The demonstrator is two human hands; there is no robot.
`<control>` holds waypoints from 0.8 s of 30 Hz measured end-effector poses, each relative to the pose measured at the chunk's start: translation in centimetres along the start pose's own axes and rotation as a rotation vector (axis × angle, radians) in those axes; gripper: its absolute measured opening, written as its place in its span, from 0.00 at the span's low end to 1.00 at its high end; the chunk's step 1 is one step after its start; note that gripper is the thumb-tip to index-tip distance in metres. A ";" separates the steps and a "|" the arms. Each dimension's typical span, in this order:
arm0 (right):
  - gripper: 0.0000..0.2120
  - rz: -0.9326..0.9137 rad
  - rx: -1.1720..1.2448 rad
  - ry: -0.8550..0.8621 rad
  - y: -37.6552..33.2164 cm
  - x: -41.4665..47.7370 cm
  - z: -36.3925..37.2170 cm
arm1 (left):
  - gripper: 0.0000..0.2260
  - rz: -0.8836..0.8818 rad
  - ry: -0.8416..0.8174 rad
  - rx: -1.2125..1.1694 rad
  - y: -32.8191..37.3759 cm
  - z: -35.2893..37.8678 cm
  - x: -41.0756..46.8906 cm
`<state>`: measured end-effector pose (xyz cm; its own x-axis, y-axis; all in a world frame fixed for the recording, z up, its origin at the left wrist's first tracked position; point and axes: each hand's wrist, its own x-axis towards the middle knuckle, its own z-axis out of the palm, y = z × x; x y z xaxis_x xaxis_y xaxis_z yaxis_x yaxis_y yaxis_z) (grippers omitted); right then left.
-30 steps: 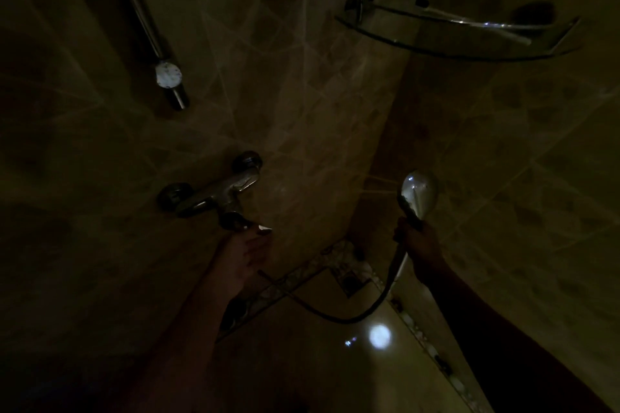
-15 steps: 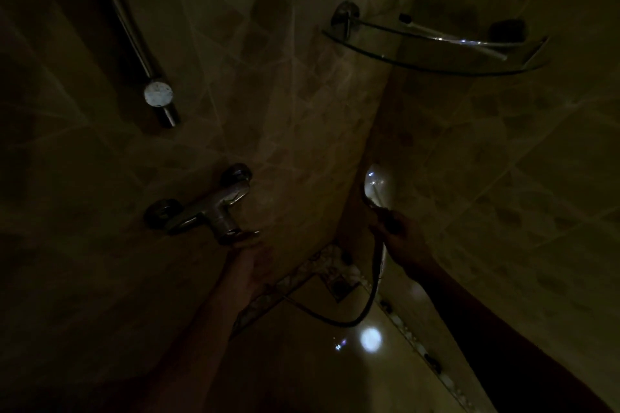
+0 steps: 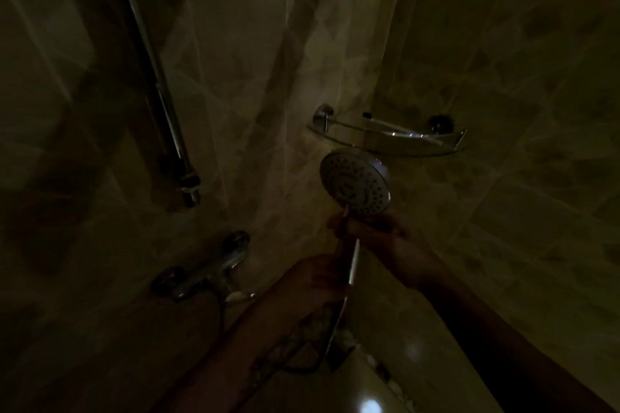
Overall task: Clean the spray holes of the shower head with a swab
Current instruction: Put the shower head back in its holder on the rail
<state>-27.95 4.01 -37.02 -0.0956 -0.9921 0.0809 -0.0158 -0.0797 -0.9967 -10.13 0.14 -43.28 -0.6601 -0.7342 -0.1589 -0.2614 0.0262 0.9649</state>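
The scene is very dark. The round chrome shower head [image 3: 355, 186] is held up in the corner, its face of spray holes turned toward me. My right hand [image 3: 382, 236] is closed around the handle just under the head. Lower down, my left hand [image 3: 315, 278] is closed around the same handle, where the hose [image 3: 332, 335] begins. I cannot make out any swab in either hand.
A chrome mixer tap [image 3: 208, 275] is fixed to the left wall below a slanted slide rail [image 3: 161, 104]. A glass corner shelf [image 3: 385, 142] hangs just above the shower head. A light spot [image 3: 370, 406] reflects off the glossy surface below.
My right hand raised the shower head and turned its face toward me. My left hand left the tap and took hold of the handle. The view tilted upward.
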 end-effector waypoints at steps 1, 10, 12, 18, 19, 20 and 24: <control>0.18 -0.021 0.005 -0.013 -1.5 0.1 0.3 | 0.14 0.041 0.021 -0.021 1.7 0.2 -0.7; 0.09 -0.270 -0.352 0.061 -16.4 0.9 2.5 | 0.13 0.225 0.152 -0.118 15.2 -2.8 -2.2; 0.13 -0.326 -0.396 0.096 -18.8 1.1 3.0 | 0.15 0.300 0.199 -0.029 17.6 -3.6 -2.1; 0.19 -0.515 -0.422 0.209 -27.1 2.6 3.8 | 0.07 0.495 0.431 0.088 26.3 -6.9 -2.4; 0.18 -0.569 -0.417 0.223 -28.9 2.8 4.0 | 0.09 0.500 0.444 0.096 28.0 -7.4 -2.8; 0.17 -0.621 -0.427 0.240 -30.6 3.2 4.2 | 0.11 0.519 0.460 0.100 29.7 -7.9 -3.3; 0.13 -0.654 -0.409 0.185 -37.6 4.4 5.1 | 0.06 0.586 0.535 0.094 36.2 -9.8 -4.9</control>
<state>-22.71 2.19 0.77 -0.1037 -0.7215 0.6847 -0.4872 -0.5633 -0.6673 -9.41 -1.95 -5.52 -0.2873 -0.8083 0.5138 -0.0508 0.5486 0.8346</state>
